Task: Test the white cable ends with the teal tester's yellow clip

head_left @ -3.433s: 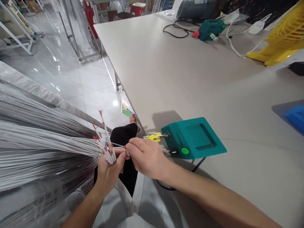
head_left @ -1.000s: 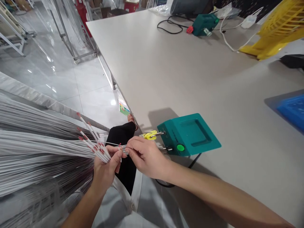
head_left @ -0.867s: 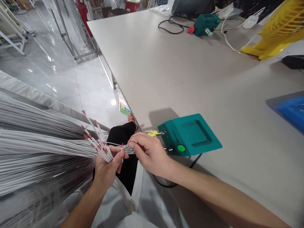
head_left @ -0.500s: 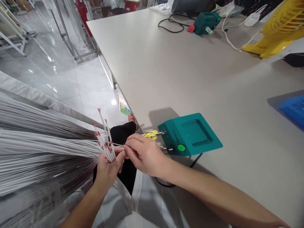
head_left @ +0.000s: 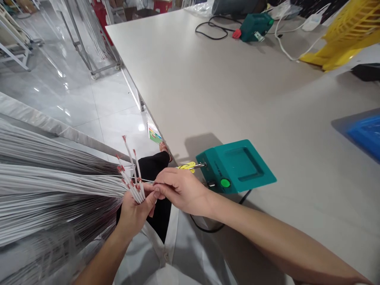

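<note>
My left hand (head_left: pixel 135 213) is closed around a bunch of thin white cables (head_left: pixel 137 194), whose reddish, copper-looking ends stick up at different heights. Right beside it, my right hand (head_left: pixel 182 192) pinches with thumb and fingertips against the left thumb. One thin white cable runs from the left into this pinch; its tip is hidden by the fingers. Just beyond the right hand sits a teal device (head_left: pixel 237 166) with a green button and a dark knob. A metal rod (head_left: pixel 197 166) juts from its side, near a yellow clip-like piece (head_left: pixel 187 167).
Long white cables (head_left: pixel 59 180) hang in thick bundles at my left. On the grey table (head_left: pixel 237 91) stand a second teal device (head_left: pixel 255 27), a yellow fan-like object (head_left: pixel 341 39) and a blue tray (head_left: pixel 366 134). A wheeled metal rack (head_left: pixel 86 55) stands beyond the table's left edge.
My hands stay together at nearly the same place, with the right fingertips shifted slightly against the left thumb. The whole view has moved a little.
</note>
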Demonstrator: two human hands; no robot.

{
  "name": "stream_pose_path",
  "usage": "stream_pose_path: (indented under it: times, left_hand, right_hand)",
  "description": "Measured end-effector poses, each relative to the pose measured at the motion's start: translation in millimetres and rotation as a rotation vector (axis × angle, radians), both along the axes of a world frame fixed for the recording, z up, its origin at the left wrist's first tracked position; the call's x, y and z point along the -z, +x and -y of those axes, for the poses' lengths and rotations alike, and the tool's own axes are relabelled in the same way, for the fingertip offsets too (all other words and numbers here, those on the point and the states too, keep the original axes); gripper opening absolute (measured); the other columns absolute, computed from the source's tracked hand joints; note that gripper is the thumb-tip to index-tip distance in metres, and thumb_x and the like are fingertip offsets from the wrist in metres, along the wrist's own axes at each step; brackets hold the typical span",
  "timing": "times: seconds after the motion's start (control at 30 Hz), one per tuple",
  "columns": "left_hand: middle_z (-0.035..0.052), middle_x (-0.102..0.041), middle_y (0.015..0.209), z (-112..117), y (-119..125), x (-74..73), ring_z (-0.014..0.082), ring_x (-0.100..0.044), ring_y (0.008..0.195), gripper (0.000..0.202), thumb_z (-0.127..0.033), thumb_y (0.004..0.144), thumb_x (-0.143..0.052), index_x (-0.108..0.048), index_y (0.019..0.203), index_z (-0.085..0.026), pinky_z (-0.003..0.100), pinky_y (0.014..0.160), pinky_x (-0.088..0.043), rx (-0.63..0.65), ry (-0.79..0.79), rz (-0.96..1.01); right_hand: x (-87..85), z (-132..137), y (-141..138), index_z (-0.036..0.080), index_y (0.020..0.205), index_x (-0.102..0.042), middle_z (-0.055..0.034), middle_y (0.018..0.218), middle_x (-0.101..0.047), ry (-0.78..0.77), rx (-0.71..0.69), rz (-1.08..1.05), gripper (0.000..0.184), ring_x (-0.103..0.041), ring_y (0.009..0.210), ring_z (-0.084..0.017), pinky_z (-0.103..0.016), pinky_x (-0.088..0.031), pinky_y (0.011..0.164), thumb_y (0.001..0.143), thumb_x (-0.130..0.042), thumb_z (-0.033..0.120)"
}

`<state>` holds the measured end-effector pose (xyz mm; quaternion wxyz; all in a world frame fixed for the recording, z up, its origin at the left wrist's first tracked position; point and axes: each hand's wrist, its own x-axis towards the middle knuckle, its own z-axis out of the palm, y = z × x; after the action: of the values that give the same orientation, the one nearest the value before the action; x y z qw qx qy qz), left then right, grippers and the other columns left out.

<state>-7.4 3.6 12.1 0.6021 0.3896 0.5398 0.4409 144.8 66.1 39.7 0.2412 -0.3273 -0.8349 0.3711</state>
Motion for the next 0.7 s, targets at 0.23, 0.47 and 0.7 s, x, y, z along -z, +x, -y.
stream_pose_path:
  times: [0.23,0.47,0.7]
  left_hand:
    - [-0.0012,-0.062,0.067,2.7,3.0,1.6,0.0039,-0.045,0.040,0.011,-0.027,0.079,-0.063,-0.061,0.079,-0.017,0.016,0.037,-0.033,-0.090,-0.017,0.049]
    - [-0.0014,-0.062,0.064,-1.6,2.1,1.9,0.0034,-0.044,0.040,0.009,-0.025,0.079,-0.063,-0.063,0.079,-0.016,0.016,0.037,-0.032,-0.112,-0.004,0.036]
    - [-0.0023,-0.059,0.056,-0.5,3.2,-3.3,0.0054,-0.045,0.037,0.014,-0.029,0.078,-0.063,-0.065,0.081,-0.015,0.017,0.036,-0.034,-0.033,-0.015,-0.090]
  right_hand:
    - [-12.2,1.0,16.4,0.013,0.079,-0.057,-0.0067,0.077,-0.057,0.184,-0.059,0.362,0.015,-0.053,0.066,-0.014,-0.024,-0.040,0.058,0.084,-0.042,0.013]
    - [-15.3,-0.3,22.9,0.013,0.094,-0.059,-0.0092,0.092,-0.060,0.093,0.093,0.106,0.020,-0.056,0.081,-0.016,-0.026,-0.046,0.069,0.087,-0.041,0.020]
    - [0.3,-2.0,7.3,0.014,0.077,-0.061,-0.0051,0.078,-0.060,0.327,-0.073,0.190,0.021,-0.056,0.068,-0.013,-0.024,-0.040,0.056,0.086,-0.042,0.016]
